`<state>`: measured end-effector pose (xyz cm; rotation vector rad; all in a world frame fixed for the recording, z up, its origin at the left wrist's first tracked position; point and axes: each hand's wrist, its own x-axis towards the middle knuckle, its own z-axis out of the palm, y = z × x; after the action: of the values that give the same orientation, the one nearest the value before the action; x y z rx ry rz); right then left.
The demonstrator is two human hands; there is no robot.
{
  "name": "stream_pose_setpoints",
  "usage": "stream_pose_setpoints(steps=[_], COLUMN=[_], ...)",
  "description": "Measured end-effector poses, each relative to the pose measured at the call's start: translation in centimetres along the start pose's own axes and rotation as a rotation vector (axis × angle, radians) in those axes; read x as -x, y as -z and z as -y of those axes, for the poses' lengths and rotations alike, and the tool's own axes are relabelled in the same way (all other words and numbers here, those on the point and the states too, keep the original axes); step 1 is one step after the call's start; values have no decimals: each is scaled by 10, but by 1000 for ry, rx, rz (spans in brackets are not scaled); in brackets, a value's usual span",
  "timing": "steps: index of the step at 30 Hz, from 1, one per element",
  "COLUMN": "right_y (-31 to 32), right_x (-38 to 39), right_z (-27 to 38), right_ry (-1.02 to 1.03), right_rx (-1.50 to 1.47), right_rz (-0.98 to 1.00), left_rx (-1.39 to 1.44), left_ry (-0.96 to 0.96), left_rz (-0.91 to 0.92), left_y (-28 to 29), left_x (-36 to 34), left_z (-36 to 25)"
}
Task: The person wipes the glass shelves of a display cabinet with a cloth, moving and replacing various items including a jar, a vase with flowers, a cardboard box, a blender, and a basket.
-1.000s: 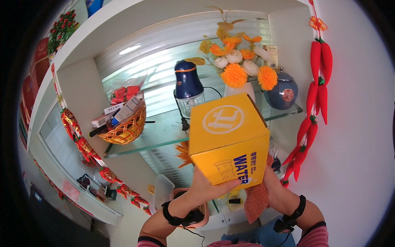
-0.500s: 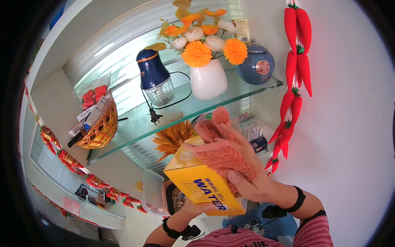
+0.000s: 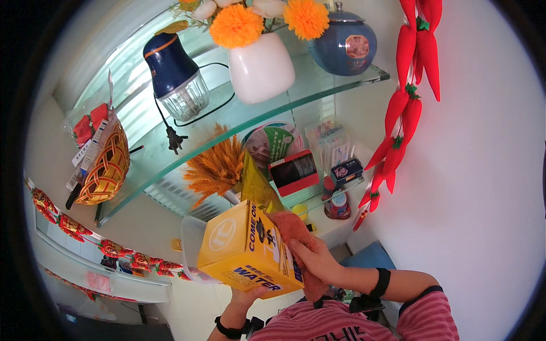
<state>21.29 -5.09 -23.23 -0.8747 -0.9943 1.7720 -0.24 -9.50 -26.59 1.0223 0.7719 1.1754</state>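
A: Box (image 3: 244, 250), yellow carton, low centre below the lower glass shelf (image 3: 318, 196). Left hand (image 3: 247, 295) grips its bottom edge; right hand (image 3: 310, 261) presses a pink cloth (image 3: 293, 227) on its side.
B: Containers?
A: Wicker basket (image 3: 105, 167) at the upper glass shelf's (image 3: 187, 153) left end, packets inside. White vase (image 3: 260, 68) with orange flowers, blue jar (image 3: 346, 48) at the right corner.

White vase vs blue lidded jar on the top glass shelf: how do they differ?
The white vase is plain and glossy; the blue lidded jar is dark blue with a round picture label on its front. The white vase is open at the top and holds orange and white flowers; the blue lidded jar is closed by a lid with a knob. Both stand upright, side by side on the top glass shelf, apart.
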Motion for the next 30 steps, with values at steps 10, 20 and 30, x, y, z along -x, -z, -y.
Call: stream_pose_setpoints(steps=[10,20,30], right_y=[32,95,141], right_x=[-17,5,27], right_z=[-67,-70,-48], right_ry=[-562,-531,-34], right_rx=[-418,-341,311], right_rz=[-124,-128,-302], left_rx=[-301,-480,-753], left_ry=[-64,-166,-516], left_rz=[-72,-10,-3], left_y=[-1,1,-40], left_x=[-15,-56,-118], left_z=[45,98,114])
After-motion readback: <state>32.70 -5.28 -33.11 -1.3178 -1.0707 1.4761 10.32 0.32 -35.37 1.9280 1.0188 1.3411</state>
